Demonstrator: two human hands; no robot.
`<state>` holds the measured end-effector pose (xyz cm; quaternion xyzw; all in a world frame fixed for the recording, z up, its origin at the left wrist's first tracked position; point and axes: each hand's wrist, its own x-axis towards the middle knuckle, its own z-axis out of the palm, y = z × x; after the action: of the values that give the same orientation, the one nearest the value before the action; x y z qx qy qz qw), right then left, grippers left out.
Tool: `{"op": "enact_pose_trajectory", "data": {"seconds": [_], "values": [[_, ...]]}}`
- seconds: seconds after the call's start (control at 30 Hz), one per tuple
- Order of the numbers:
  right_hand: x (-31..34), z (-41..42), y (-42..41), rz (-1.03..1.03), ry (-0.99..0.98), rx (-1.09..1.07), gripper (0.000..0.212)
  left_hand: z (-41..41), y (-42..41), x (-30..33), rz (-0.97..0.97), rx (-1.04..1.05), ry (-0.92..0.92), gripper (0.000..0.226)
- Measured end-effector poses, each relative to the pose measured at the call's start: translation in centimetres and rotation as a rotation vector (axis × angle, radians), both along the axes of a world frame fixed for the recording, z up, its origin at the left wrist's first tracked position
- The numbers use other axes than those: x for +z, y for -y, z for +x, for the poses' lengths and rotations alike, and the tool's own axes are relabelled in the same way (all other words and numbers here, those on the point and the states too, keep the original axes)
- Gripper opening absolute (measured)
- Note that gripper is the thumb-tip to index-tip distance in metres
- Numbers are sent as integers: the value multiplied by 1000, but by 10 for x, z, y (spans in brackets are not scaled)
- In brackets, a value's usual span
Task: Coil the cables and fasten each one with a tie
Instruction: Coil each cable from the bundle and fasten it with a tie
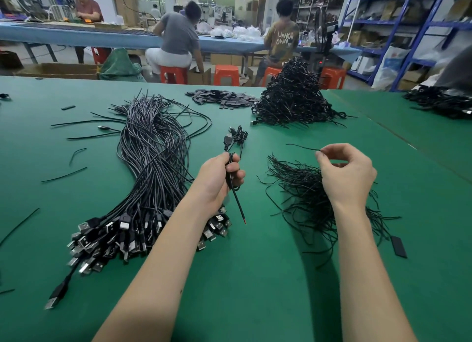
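Coiled cable (231,174) mostly buried inside the curled left hand (219,178); loop count impossible to tell. Lower part of the twist-tie pile (301,188) covered by the right hand (344,173) and forearm. Some USB plugs of the loose cable bundle (153,158) hidden under the left forearm. Second heap of black cables (441,100) cut off by the right edge. Small black pieces (222,98) at the far side too small to identify.
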<state>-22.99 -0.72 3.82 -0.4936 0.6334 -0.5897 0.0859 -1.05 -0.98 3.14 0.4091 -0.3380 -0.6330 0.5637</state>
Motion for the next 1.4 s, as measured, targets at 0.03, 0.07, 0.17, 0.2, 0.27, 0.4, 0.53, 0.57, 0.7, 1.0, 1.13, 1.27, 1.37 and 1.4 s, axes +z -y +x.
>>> {"op": "enact_pose_trajectory", "data": {"seconds": [0.03, 0.07, 0.17, 0.2, 0.27, 0.4, 0.53, 0.57, 0.7, 1.0, 1.13, 1.27, 1.37, 1.4], "values": [[-1, 0, 0, 35, -29, 9, 9, 0, 0, 0, 2, 2, -3, 35], [-2, -1, 0, 74, -65, 23, 10, 0, 0, 0, 5, 3, -7, 35], [-3, -5, -1, 191, -173, 82, 13, -1, -1, 1, 10, 1, -21, 35], [-2, -7, -3, 231, -193, 95, 14, -1, -1, 2, 9, 0, -23, 35], [2, -10, -5, 300, -236, 100, 14, -1, -1, 2, 8, -4, -25, 35], [21, -3, -9, 202, -178, 172, 15, -3, -2, 3, 12, -6, -37, 35], [36, 42, -14, -11, 384, 599, 8, -5, -3, 3, 18, 6, -47, 36], [35, 55, -14, -37, 485, 693, 8, -5, -2, 2, 13, 6, -43, 36], [24, 91, -14, -37, 811, 912, 10, -6, 0, 2, -52, -2, -84, 35], [2, 88, 2, -80, 846, 543, 14, 0, -6, 8, -161, -142, -156, 27], [-8, 76, 6, 155, 460, 452, 25, 8, -11, 10, -205, -252, -130, 26], [-3, 83, 5, 369, 483, 663, 41, 7, -12, 6, -261, -282, 16, 27], [-1, 81, 4, 398, 417, 706, 30, 7, -9, 3, -285, -230, 231, 30], [-1, 79, 3, 396, 370, 720, 25, 7, -8, 3, -297, -214, 315, 30]]}}
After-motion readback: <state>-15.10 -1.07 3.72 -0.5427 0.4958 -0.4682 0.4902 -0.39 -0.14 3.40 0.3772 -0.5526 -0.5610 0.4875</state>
